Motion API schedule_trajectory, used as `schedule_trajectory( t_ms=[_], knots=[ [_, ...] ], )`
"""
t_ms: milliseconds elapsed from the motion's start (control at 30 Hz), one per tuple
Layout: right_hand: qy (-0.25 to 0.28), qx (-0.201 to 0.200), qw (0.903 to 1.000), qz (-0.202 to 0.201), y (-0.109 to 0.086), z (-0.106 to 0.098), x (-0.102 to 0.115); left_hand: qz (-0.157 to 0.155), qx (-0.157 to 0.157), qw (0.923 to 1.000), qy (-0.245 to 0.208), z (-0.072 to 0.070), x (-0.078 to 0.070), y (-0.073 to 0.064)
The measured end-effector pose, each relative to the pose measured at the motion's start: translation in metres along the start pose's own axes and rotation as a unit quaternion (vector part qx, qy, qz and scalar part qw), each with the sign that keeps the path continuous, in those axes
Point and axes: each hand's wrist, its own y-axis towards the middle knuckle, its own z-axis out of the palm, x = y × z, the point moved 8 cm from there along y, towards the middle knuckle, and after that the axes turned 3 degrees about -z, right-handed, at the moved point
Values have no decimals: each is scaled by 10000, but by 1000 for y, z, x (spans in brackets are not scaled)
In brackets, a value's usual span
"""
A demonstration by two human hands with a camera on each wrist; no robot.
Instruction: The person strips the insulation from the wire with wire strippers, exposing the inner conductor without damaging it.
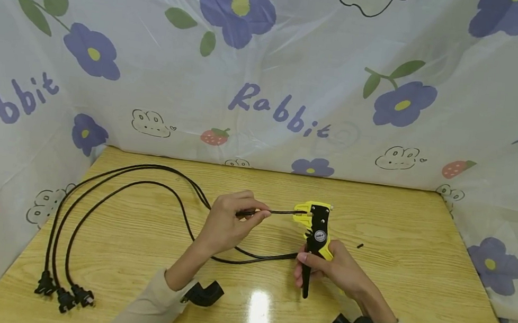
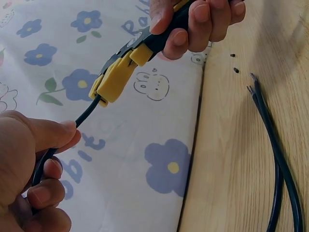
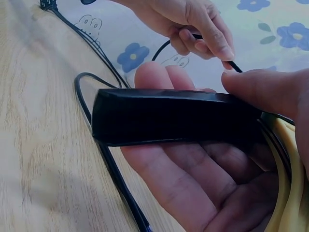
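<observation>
My left hand (image 1: pixel 230 219) pinches a black power cable (image 1: pixel 282 212) between thumb and fingers a short way from its end. That end sits in the yellow jaws of a black and yellow wire stripper (image 1: pixel 321 219), which hides the tip. My right hand (image 1: pixel 341 269) grips the wire stripper by its handles, upright above the table. In the right wrist view the black handle (image 3: pixel 174 116) lies across the fingers, with the yellow handle (image 3: pixel 285 179) near the palm. Two other black cables (image 2: pixel 271 125) lie below, their stripped ends showing in the left wrist view.
Several looped cords run left to black plugs (image 1: pixel 66 299) at the front left of the wooden table (image 1: pixel 405 221). Small black scraps (image 2: pixel 235 70) lie near the stripped ends. A printed cloth (image 1: pixel 271 141) stands behind the table and at its sides.
</observation>
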Motion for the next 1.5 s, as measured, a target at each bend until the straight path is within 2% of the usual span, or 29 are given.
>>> schedule_trajectory(
  t_ms=[167, 500, 667, 767, 900, 1067, 1200, 1500],
  knots=[
    [1, 105, 9999, -135, 0, 1, 0, -75, 38, 9999, -143, 0, 2, -1],
    [358, 422, 9970, -548, 2, 5, 5, -288, 208, 9990, -271, 2, 7, -4],
    [781, 596, 9935, -571, 2, 9, 4, -273, 168, 9991, -292, 0, 8, -6],
    [966, 609, 9925, -439, 1, 10, 2, -252, 157, 9992, -283, 0, 8, -6],
    [816, 616, 9937, -469, 0, 11, 3, -310, 182, 9990, -269, -1, 9, -6],
    [496, 396, 9963, -577, 2, 11, 2, -364, 216, 9987, -283, -1, 10, -6],
    [391, 108, 9985, -356, 4, 11, -4, -372, 229, 9986, -310, -1, 10, -6],
    [181, -245, 9995, -86, 6, 7, -9, -401, 294, 9982, -327, 1, 9, -4]
  ],
)
